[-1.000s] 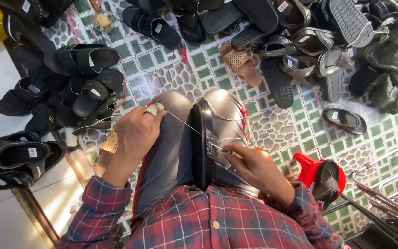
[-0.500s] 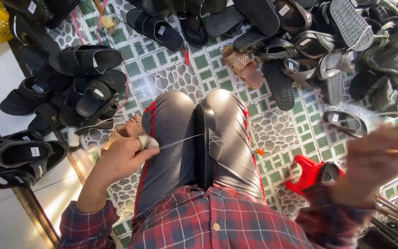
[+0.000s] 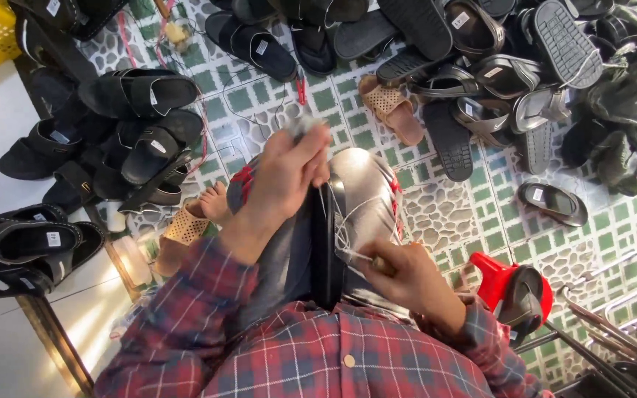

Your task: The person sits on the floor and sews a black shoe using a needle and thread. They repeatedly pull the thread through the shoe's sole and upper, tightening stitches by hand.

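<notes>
Person sits with a black sole (image 3: 327, 243) clamped edge-up between the knees, stitching it with white thread (image 3: 348, 232). Left hand (image 3: 285, 177) has come back in from the wide pull seen 0.5 s ago and now sits over the top of the sole, fingers closed together, pinching what looks like a small pale tuft of thread end above the knuckles. Right hand (image 3: 407, 276), which was flung far out to the right and blurred 0.5 s ago, is now back at the sole's right side, fingers closed on a thin tool or needle, too small to tell which; thread loops run from it to the sole edge. Judgement: the pull-tight stroke is over and the hands are regrouped at the seam, thread slack again in loops.

Room: both hands are close together over the lap, little gap between them. Right of the right hand a red stool (image 3: 506, 284) stands near, metal rods (image 3: 613, 324) just beyond it. Left side has a bare foot in a tan sandal (image 3: 186, 225) and piles of black sandals (image 3: 134, 125) nearby. Tiled floor (image 3: 444, 206) ahead of the knees is partly open before a tan shoe (image 3: 392, 107) and more sandals
</notes>
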